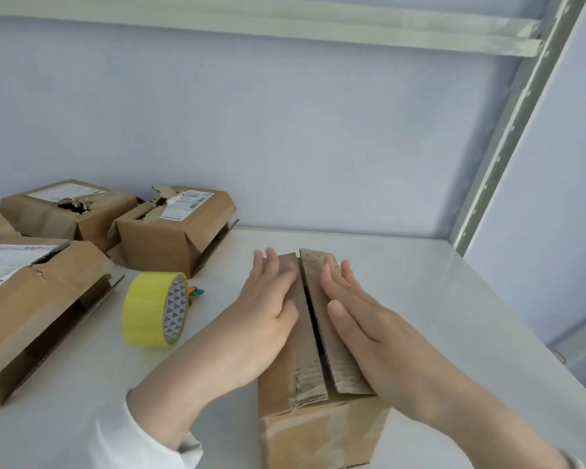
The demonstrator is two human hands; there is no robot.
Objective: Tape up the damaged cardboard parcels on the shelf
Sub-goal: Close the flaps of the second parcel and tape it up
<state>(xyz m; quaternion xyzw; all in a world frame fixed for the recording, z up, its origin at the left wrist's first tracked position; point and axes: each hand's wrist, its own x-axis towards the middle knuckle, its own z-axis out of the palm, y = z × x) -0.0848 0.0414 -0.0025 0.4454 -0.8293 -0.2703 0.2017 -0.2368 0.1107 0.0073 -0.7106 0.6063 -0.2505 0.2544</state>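
The box (318, 424) stands at the near edge of the shelf (437, 299), at centre of view, with one short end toward the camera. Its two top flaps lie nearly closed, with a dark gap between them along the box length. The near end of the left flap is creased and torn.

The left hand (268, 313) lies flat on the left flap, with its fingers (272, 265) straight and pointing away from the camera. It grips nothing. The right hand (362, 323) lies flat on the right flap, fingers (332, 277) straight, thumb extended beside the gap. It grips nothing. A white sleeve (142, 445) covers the left forearm.

The tape (149, 309), a yellow roll, stands on edge on the shelf, left of the box and apart from it. A small orange and green item (196, 292) lies just behind the roll. Its type cannot be determined.

The near parcel (38, 316) lies left of the tape. It has a white label, and its end flap hangs open. The middle parcel (173, 235) stands behind the tape, its labelled top torn. The far parcel (65, 211) stands by the wall, with a ragged hole in its top.

A perforated post (508, 130) rises at the right rear corner.
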